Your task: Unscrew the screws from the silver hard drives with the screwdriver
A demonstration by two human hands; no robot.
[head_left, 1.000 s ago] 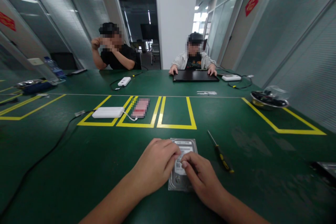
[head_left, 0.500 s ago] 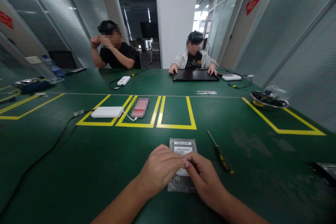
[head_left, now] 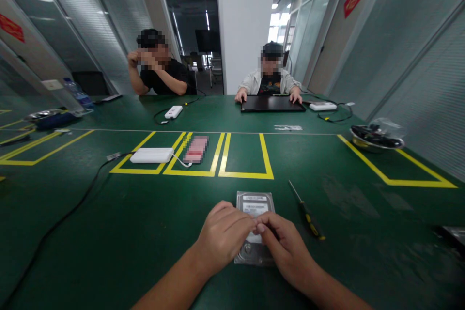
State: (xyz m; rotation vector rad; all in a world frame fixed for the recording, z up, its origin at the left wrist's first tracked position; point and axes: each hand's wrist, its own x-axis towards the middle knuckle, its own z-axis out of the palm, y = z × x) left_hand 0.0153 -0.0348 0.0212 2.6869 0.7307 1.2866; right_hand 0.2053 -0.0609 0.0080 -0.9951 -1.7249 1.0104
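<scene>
A silver hard drive (head_left: 254, 253) with white labels lies flat on the green table in front of me. Over its middle, my left hand (head_left: 225, 233) and my right hand (head_left: 285, 240) meet at the fingertips. Both are closed in a pinch, and whatever may be between the fingers is too small or hidden to make out. The hands cover the centre of the drive and part of its label. To the right of the drive rests a screwdriver (head_left: 308, 218) with a black and yellow handle, its shaft pointing away from me.
Beyond the drive, a white power bank (head_left: 151, 155) is cabled to a pink phone (head_left: 196, 149) within yellow tape outlines. A metal bowl (head_left: 378, 143) of dark parts stands at right. Across the table, one person sits at left; another holds a dark flat panel (head_left: 273, 103).
The view has shifted slightly, so everything appears a little further right. My hands keep the same pinch above the drive.
</scene>
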